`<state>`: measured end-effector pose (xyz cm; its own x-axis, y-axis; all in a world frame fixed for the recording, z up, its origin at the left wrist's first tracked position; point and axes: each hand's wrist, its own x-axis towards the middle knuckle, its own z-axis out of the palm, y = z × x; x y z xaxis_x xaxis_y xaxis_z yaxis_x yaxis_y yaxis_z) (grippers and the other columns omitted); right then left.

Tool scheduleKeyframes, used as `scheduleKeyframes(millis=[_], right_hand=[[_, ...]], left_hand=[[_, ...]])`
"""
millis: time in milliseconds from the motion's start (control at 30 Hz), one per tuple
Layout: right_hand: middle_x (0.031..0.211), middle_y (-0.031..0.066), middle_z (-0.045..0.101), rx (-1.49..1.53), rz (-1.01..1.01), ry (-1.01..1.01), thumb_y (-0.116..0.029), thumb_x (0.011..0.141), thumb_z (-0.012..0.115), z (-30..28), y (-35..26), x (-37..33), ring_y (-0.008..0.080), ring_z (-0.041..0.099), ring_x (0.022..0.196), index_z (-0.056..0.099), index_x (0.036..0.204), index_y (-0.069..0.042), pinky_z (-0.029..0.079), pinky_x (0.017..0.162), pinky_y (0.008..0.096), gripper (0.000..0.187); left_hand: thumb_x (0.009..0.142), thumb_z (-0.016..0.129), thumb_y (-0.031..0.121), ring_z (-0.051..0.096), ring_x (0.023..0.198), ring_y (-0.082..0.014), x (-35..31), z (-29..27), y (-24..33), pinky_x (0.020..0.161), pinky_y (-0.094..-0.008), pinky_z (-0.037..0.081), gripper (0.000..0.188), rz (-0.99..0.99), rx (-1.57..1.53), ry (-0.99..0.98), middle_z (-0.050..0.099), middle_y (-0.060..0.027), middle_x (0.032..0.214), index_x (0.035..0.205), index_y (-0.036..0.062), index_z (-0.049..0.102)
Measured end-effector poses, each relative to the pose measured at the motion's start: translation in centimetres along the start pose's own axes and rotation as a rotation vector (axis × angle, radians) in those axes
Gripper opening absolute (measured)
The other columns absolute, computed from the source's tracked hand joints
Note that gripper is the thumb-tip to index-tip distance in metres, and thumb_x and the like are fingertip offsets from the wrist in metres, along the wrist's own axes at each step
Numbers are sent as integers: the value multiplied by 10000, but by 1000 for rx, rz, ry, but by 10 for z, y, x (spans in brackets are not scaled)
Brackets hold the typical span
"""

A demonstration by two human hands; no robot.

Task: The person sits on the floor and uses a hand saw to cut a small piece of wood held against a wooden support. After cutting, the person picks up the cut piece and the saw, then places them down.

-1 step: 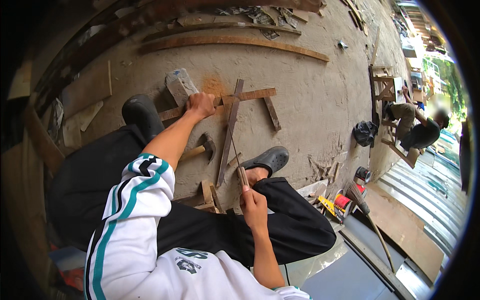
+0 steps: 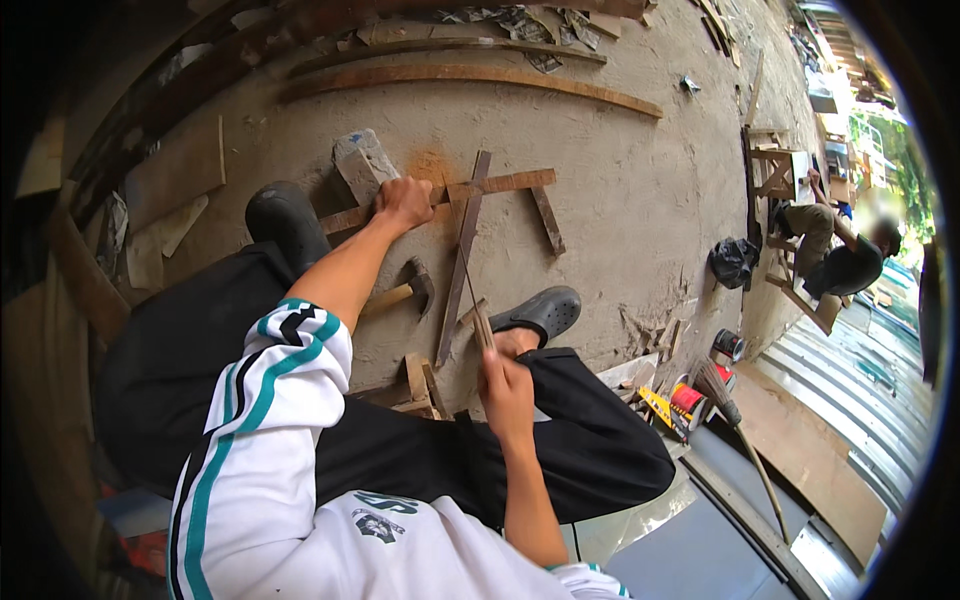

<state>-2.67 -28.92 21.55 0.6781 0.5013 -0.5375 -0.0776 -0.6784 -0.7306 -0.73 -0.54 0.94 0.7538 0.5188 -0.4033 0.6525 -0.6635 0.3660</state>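
Saw (image 2: 484,326) gripped in right hand (image 2: 507,392); left hand (image 2: 404,204) clamped around wooden strip (image 2: 518,182), near block's (image 2: 364,166) edge; floor (image 2: 640,215) stretches beyond strip's right end.

Out beyond the left hand (image 2: 405,203) I can see a long plank (image 2: 480,77) on the floor, with crumpled paper (image 2: 520,25) farther off. Well to the right of the right hand (image 2: 507,395) sits a black plastic bag (image 2: 734,262), and past it another person (image 2: 845,265) in a dark top. Nearer that hand, a broom (image 2: 738,428) lies just beside a red can (image 2: 688,398), with corrugated metal (image 2: 850,380) farther right.
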Motion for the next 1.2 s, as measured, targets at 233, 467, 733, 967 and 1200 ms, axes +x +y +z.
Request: scheduleKeyframes(millis=[233,467,733,967,1200], right_hand=[[555,38,478,-18,19,-30,-499,1030,452,34,1,122,154,457,518,551,675,6,348,510,349,626],[561,14,468,68,166,-47,-470,1032,485,-5,-17,1,112,425,515,511,657,-5,327,501,320,598],[579,12,465,55,63,-24,-485,1025,470,38,-3,136,140,435,541,505,652,-28,344,524,338,590],[552,9,468,60,160,-49,-380,1042,492,-15,-19,-21,108,429,509,508,646,-17,324,492,303,537],[552,17,445,62,-25,28,-452,1028,491,47,12,125,106,389,527,515,650,-8,316,499,326,584]], left_hand=[[786,659,206,716,892,-388,6,-1,8,805,-472,566,220,13,-8,-2,722,-221,915,932,60,734],[804,648,217,716,894,-388,3,-1,-2,799,-473,566,238,-15,10,-73,720,-226,924,967,62,726],[814,633,234,712,923,-388,8,-4,14,803,-477,567,233,7,0,-28,722,-214,954,947,68,728],[818,633,245,706,924,-407,5,2,-3,808,-473,565,245,-24,-9,-56,715,-231,969,952,63,725],[826,646,284,712,907,-401,6,-3,7,804,-474,566,257,10,-8,-6,714,-244,934,929,66,735]])
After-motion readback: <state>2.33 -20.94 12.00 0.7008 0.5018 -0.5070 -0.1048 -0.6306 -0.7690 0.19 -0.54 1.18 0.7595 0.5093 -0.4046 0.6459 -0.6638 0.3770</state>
